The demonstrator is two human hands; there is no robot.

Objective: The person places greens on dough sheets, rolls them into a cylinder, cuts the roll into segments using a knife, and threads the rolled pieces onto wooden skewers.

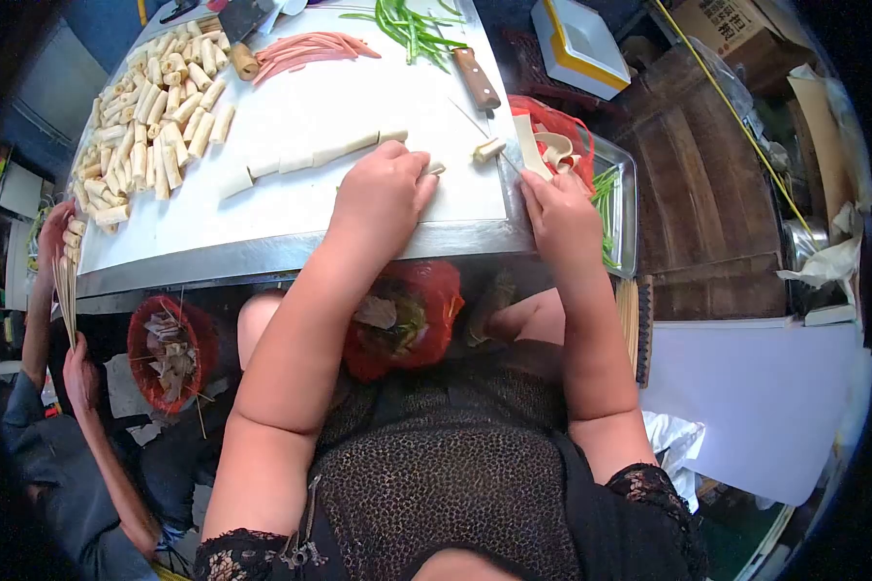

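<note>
The right hand [562, 215] was clamped by its fingertips on the end of a thin skewer [468, 116], which slanted away over the right side of the desk [475, 235]. A cut, pale roll [486, 151] sat along the skewer, just ahead of the fingertips. The left hand [383, 189] was over the desk with its fingers bent; a small pale piece [437, 168] showed at its fingertips, though I could not tell whether it was gripped.

Beyond the left hand, 1 row of pale rolls [295, 162] ran leftward. Farther out lay a large heap of cut rolls [155, 116], pink strips [310, 53], green strips [407, 34] and a wooden-handled knife [477, 77]. Off the right edge, beige strips [528, 145] lay against a red bag [543, 111], beside a metal tray [633, 208]. At far left, another person's 2 hands were at a skewer bundle [66, 305]. Under the desk stood a red-lined bin [206, 349] of scraps.
</note>
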